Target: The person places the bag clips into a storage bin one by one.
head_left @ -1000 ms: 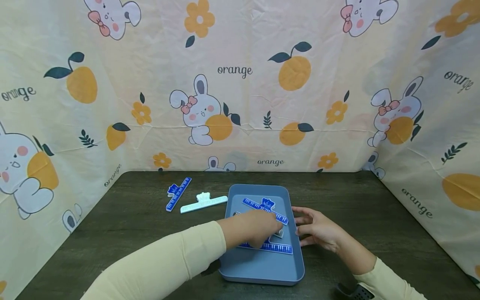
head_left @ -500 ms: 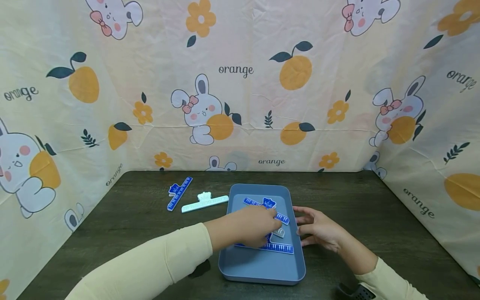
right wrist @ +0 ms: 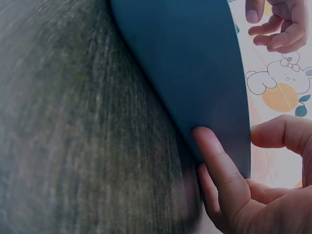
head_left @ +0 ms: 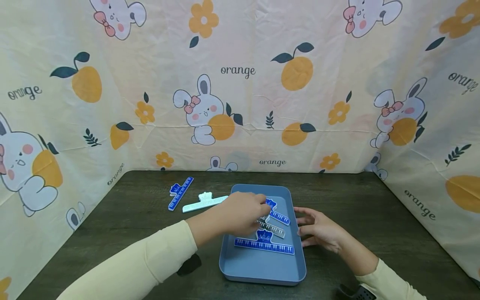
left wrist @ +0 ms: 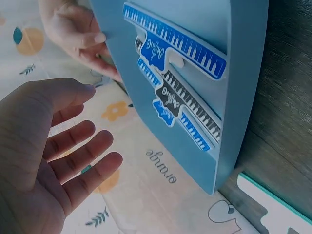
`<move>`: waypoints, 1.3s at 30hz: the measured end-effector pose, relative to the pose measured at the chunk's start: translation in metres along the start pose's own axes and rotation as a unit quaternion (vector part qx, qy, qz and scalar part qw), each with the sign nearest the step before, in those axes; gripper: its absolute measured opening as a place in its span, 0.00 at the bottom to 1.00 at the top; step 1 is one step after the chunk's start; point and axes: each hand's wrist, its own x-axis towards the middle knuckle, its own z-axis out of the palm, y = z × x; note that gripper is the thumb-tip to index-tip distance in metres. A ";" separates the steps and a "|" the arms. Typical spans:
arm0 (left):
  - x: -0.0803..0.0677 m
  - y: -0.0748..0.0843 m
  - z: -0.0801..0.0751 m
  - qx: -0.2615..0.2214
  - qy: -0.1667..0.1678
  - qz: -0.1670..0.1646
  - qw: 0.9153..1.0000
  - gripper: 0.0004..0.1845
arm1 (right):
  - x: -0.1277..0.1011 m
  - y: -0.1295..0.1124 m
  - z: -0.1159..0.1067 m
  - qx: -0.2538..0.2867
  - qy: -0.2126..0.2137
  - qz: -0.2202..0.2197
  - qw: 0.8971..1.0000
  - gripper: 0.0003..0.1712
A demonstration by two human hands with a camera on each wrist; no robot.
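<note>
The tray [head_left: 262, 266] looks like smooth, matt blue plastic; the rulers [head_left: 264, 246] in it are glossy plastic too. The desk [head_left: 375, 216] is dark wood — grainy, matt. Behind hangs creased printed cloth [head_left: 240, 104] — soft-looking, dull.

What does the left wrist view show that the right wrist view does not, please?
Only the left wrist view shows the inside of the tray, where three piano-key clips lie: a blue clip, a black clip and another blue clip. It also shows the left hand open, holding nothing, and a white clip on the table. Only the right wrist view shows the tray's outer wall, with the right hand resting its fingers against it. Both show the tray, the table and both hands.
</note>
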 end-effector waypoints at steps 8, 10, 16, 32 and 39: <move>-0.016 -0.016 0.007 -0.025 0.074 0.002 0.997 0.11 | -0.001 0.000 0.002 -0.002 0.002 -0.002 1.000 0.48; -0.020 -0.019 0.008 -0.033 0.088 -0.003 0.996 0.11 | -0.001 0.000 0.002 -0.003 0.002 -0.003 1.000 0.48; -0.033 -0.030 0.013 -0.041 0.121 -0.025 0.991 0.10 | -0.001 0.001 0.001 -0.004 -0.002 -0.008 1.000 0.48; -0.064 -0.054 0.038 -0.052 0.178 -0.084 0.979 0.10 | 0.000 0.001 0.001 -0.003 0.002 -0.005 1.000 0.47; -0.070 -0.065 0.045 -0.061 0.173 -0.109 0.977 0.13 | -0.001 0.001 0.002 -0.008 0.007 -0.008 1.000 0.48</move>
